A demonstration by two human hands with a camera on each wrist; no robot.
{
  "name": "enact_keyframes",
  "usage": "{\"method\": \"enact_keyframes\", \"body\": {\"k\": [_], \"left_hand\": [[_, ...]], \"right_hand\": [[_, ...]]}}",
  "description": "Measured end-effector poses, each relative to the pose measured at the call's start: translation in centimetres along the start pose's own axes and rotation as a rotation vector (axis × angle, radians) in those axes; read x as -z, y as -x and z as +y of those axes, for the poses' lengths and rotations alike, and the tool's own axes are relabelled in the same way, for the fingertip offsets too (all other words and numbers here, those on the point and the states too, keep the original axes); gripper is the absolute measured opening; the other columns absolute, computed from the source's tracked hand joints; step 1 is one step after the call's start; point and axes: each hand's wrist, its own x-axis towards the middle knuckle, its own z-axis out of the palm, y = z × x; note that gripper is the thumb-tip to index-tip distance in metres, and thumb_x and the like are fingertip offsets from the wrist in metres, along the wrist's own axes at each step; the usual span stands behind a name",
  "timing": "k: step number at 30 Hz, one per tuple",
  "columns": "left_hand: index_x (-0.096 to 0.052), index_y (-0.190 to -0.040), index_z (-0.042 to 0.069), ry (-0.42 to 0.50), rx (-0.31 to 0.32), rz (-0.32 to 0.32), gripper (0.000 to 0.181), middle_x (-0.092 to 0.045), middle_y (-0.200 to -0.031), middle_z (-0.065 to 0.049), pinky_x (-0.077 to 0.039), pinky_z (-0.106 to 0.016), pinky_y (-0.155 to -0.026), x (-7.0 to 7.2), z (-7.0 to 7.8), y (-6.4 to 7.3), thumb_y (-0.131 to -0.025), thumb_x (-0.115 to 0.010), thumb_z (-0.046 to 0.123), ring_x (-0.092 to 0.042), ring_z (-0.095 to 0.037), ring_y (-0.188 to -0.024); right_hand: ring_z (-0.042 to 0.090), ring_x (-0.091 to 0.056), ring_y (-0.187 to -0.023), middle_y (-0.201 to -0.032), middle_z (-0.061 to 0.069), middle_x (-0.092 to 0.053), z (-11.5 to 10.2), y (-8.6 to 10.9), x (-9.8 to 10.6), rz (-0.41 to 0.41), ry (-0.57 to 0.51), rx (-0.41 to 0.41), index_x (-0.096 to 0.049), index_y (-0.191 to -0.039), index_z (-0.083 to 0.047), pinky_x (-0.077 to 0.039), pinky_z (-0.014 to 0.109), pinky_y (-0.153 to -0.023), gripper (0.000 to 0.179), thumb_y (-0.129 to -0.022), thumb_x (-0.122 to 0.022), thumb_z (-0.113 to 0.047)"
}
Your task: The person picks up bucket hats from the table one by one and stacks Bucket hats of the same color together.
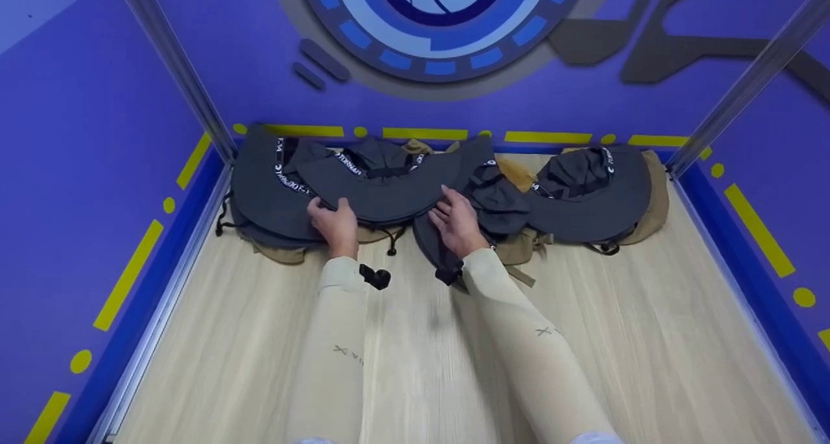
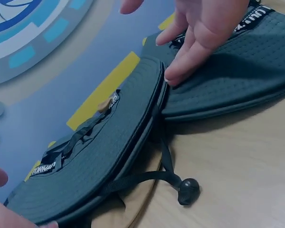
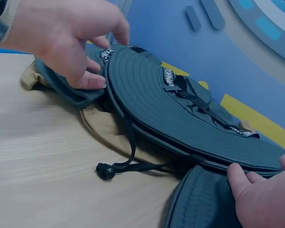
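Observation:
A dark grey wide-brimmed hat (image 1: 376, 188) with a lettered band lies in the middle of the row, on tan fabric, its cord and black toggle (image 2: 188, 191) hanging in front. At its left front edge is my left hand (image 1: 335, 227), thumb and fingers spread with a gap between them; the thumb is right at the brim in the right wrist view. My right hand (image 1: 458, 222) is at the hat's right edge, its fingers (image 2: 190, 61) extended along the brim. The left dark hat (image 1: 259, 198) overlaps under the middle one. Another dark brim (image 3: 202, 204) lies below my right hand.
More dark hats, including a right-hand hat (image 1: 590, 207) with tan fabric, continue the row along the back wall. Blue panels (image 1: 97, 146) with yellow marks enclose the wooden tabletop (image 1: 648, 340) on three sides. A tan strap (image 1: 521, 276) sticks out in front.

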Motion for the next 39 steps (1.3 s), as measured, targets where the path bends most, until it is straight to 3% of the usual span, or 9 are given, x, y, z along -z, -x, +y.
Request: {"method": "enact_keyframes", "body": {"k": [5, 8, 12, 18, 23, 27, 30, 33, 39], "left_hand": [[-0.022, -0.157, 0.004, 0.179, 0.013, -0.038, 0.073, -0.054, -0.117, -0.02, -0.042, -0.039, -0.106, 0.0, 0.1, -0.4, -0.097, -0.063, 0.009, -0.054, -0.03, -0.11], [-0.015, -0.161, 0.003, 0.139, 0.01, -0.123, 0.082, -0.054, -0.106, -0.015, -0.042, -0.037, -0.102, -0.3, 0.3, -0.6, -0.099, -0.067, 0.016, -0.054, -0.028, -0.102], [-0.019, -0.16, -0.004, 0.033, 0.02, -0.23, 0.08, -0.056, -0.129, -0.025, -0.044, -0.039, -0.111, -0.4, 0.4, -0.7, -0.1, -0.065, 0.02, -0.056, -0.033, -0.123], [-0.009, -0.163, 0.0, 0.148, 0.131, -0.368, 0.076, -0.012, -0.172, -0.018, -0.036, -0.042, -0.121, 0.1, -0.4, 0.1, -0.104, -0.054, 0.011, -0.025, -0.031, -0.156], [-0.011, -0.165, 0.007, 0.371, 0.155, -0.49, 0.07, -0.021, -0.169, -0.018, -0.045, -0.055, -0.112, 0.8, -1.4, 1.2, -0.103, -0.044, 0.0, -0.038, -0.034, -0.149], [-0.026, -0.159, 0.005, 0.467, 0.129, -0.553, 0.063, -0.037, -0.159, -0.021, -0.046, -0.059, -0.108, 1.7, -2.0, 1.8, -0.098, -0.039, -0.008, -0.047, -0.036, -0.141], [-0.027, -0.157, 0.006, 0.503, 0.112, -0.613, 0.064, -0.04, -0.155, -0.021, -0.049, -0.055, -0.105, 2.3, -2.3, 2.1, -0.096, -0.035, -0.012, -0.049, -0.037, -0.137], [-0.024, -0.159, 0.008, 0.513, 0.087, -0.655, 0.068, -0.039, -0.156, -0.02, -0.053, -0.048, -0.102, 3.0, -2.6, 2.4, -0.095, -0.033, -0.014, -0.05, -0.036, -0.137], [-0.027, -0.159, 0.01, 0.575, 0.102, -0.614, 0.069, -0.039, -0.157, -0.016, -0.051, -0.032, -0.099, 4.0, -1.9, 3.2, -0.095, -0.041, -0.011, -0.047, -0.027, -0.138]], "right_hand": [[0.032, -0.034, -0.153, -0.165, 0.019, -0.033, -0.3, -0.4, -0.1, -0.004, -0.01, -0.031, -0.026, -0.162, -0.013, -0.036, 0.04, -0.122, 0.075, -0.101, -0.066, -0.028], [0.032, -0.032, -0.154, -0.166, 0.019, -0.032, -0.6, -0.7, -0.5, -0.02, -0.011, -0.04, -0.025, -0.163, -0.01, -0.035, 0.041, -0.123, 0.076, -0.101, -0.066, -0.026], [0.033, -0.028, -0.155, -0.168, 0.018, -0.026, -0.5, -0.9, -1.1, -0.029, -0.008, -0.058, -0.02, -0.164, -0.008, -0.035, 0.042, -0.123, 0.081, -0.1, -0.067, -0.022], [0.036, -0.031, -0.153, -0.168, 0.014, -0.025, -0.2, -1.1, -1.4, -0.005, -0.019, -0.067, -0.008, -0.165, -0.025, -0.036, 0.049, -0.121, 0.091, -0.098, -0.07, -0.024], [0.029, -0.049, -0.143, -0.16, 0.009, -0.043, 0.0, -1.2, -0.9, -0.026, -0.087, -0.077, 0.001, -0.165, -0.034, -0.043, 0.044, -0.116, 0.096, -0.099, -0.068, -0.022], [0.023, -0.06, -0.13, -0.15, 0.009, -0.055, -0.1, -1.3, -0.1, -0.055, -0.13, -0.077, -0.015, -0.165, -0.029, -0.054, 0.034, -0.103, 0.083, -0.101, -0.067, -0.021], [0.023, -0.056, -0.136, -0.154, 0.009, -0.051, -0.3, -1.2, 0.7, -0.052, -0.142, -0.059, -0.029, -0.161, -0.021, -0.052, 0.032, -0.106, 0.066, -0.103, -0.06, -0.013], [0.024, -0.046, -0.146, -0.162, 0.009, -0.041, -0.6, -0.7, 1.0, -0.042, -0.152, -0.038, -0.024, -0.163, -0.018, -0.044, 0.034, -0.116, 0.068, -0.104, -0.053, -0.002], [0.026, -0.047, -0.144, -0.16, 0.011, -0.043, -0.8, 1.3, 0.9, -0.085, -0.158, 0.039, -0.029, -0.16, -0.014, -0.044, 0.039, -0.116, 0.063, -0.103, -0.051, 0.003]]}}
